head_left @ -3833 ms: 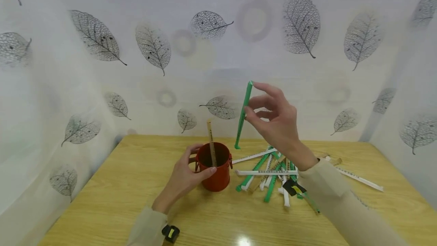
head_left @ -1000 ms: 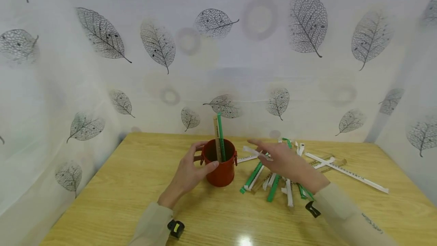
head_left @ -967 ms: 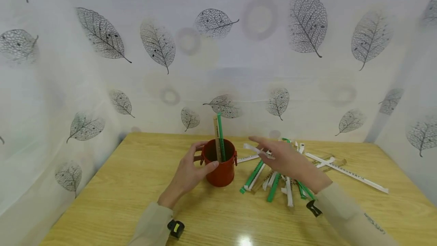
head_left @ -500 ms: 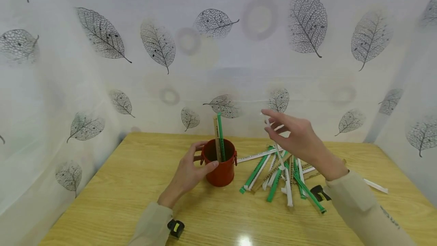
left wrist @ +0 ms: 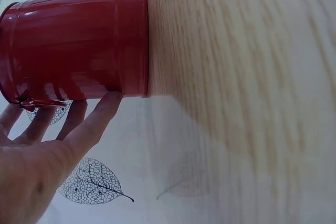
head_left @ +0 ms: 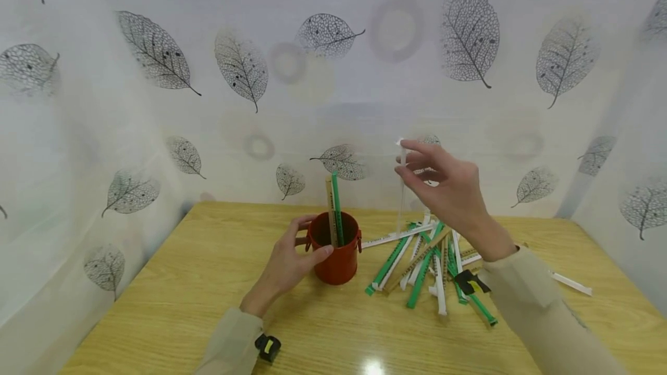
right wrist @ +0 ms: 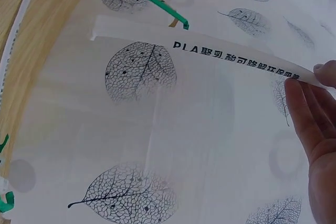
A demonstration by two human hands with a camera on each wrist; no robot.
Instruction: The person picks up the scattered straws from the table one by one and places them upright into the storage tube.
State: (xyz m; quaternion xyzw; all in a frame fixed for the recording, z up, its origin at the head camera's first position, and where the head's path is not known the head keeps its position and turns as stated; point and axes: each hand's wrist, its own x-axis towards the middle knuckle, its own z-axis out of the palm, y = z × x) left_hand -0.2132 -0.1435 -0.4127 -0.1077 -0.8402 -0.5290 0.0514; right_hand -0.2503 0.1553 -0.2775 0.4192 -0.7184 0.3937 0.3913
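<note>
My left hand (head_left: pixel 286 265) holds a small red metal bucket (head_left: pixel 337 269) by its left side, thumb at the rim and fingers round the back. The bucket stands upright on the table, a side handle showing in the left wrist view. Inside it lean a brown wrapped straw (head_left: pixel 330 204) and a green wrapped straw (head_left: pixel 336 198). Raised above the table, my right hand (head_left: pixel 452 192) pinches a white wrapped straw (right wrist: pixel 231 57) near its upper end. This straw hangs nearly upright, right of the bucket, its lower end apart from the rim. Printed lettering runs along its wrapper.
Right of the bucket lies a loose pile of wrapped straws (head_left: pixel 414 274) in green, white and brown, crossing one another. One white straw (head_left: pixel 572 283) lies farther right. A leaf-patterned white curtain (head_left: pixel 359 85) rises behind the wooden table (head_left: pixel 182 294).
A green straw went from my right hand into the bucket. My right hand then reached the pile, lifted a white straw and turned it upright. The left hand keeps its hold on the bucket.
</note>
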